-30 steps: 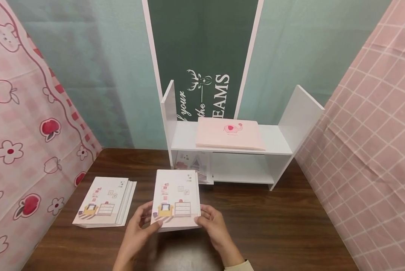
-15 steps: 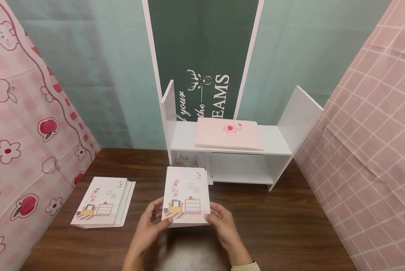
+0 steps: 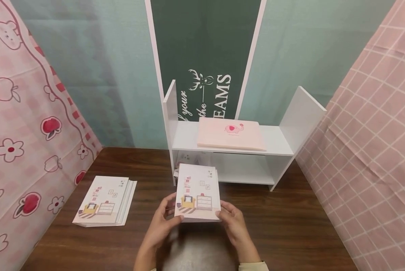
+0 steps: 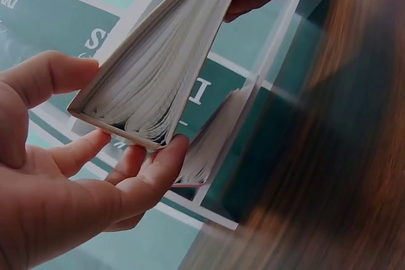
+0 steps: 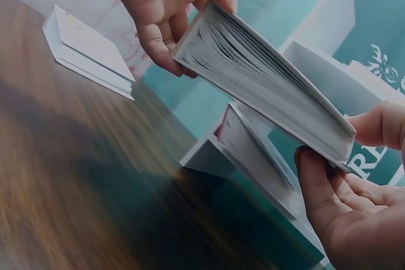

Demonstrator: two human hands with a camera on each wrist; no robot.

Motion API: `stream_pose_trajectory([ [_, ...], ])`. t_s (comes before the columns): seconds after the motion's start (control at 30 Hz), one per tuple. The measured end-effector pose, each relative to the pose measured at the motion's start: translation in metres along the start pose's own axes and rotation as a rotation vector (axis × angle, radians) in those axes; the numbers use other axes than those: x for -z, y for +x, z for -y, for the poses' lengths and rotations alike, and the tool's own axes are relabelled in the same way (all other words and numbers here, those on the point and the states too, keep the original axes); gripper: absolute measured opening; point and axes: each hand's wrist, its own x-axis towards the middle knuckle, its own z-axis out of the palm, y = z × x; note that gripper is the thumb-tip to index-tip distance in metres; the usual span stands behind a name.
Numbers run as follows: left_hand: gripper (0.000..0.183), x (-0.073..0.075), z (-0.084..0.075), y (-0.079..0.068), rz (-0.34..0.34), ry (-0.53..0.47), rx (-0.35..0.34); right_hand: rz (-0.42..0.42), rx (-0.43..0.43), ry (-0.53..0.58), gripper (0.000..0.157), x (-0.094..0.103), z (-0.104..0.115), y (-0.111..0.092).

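A white photo album [image 3: 198, 184] with a drawn armchair and dresser on its cover is held in the air before the shelf. My left hand [image 3: 162, 220] grips its left lower corner, thumb on the cover and fingers beneath. At the right lower corner, my right hand [image 3: 234, 224] pinches it the same way. In the left wrist view, loose pages fan between the album's covers [image 4: 145, 74]. Another album [image 5: 259, 150] lies in the shelf's lower left compartment, partly hidden in the head view. The two-tier white shelf [image 3: 277, 141] stands just beyond both hands.
On the table's left lies a stack of similar albums [image 3: 104, 201]. A pink elephant-print folder [image 3: 231, 133] lies on the shelf's upper board. The shelf's upright side panels [image 3: 170, 113] rise at both ends. Pink cloths [image 3: 368, 131] flank the brown wooden table [image 3: 283, 233].
Both hands have carried the album rightward and slightly farther forward, toward the shelf. It now covers more of the album in the lower compartment. The stack at left stays put.
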Motion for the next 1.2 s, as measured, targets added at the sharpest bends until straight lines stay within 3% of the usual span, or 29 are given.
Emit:
stream_pose_trajectory([
  [0.23,0.069,-0.014,0.007,0.011,0.03,0.021,-0.044,-0.024,0.027,0.042,0.049,0.012,0.005,0.008],
  [0.57,0.061,-0.033,0.015,0.025,-0.003,-0.028,-0.082,-0.074,0.011,0.117,0.047,0.029,0.005,0.023],
  [0.9,0.053,-0.046,0.021,0.043,-0.006,-0.102,-0.052,-0.135,-0.01,0.21,0.046,0.041,0.007,0.038],
  [1.2,0.055,-0.055,0.024,0.061,0.033,-0.098,0.012,-0.149,-0.018,0.346,0.029,0.053,0.006,0.055],
])
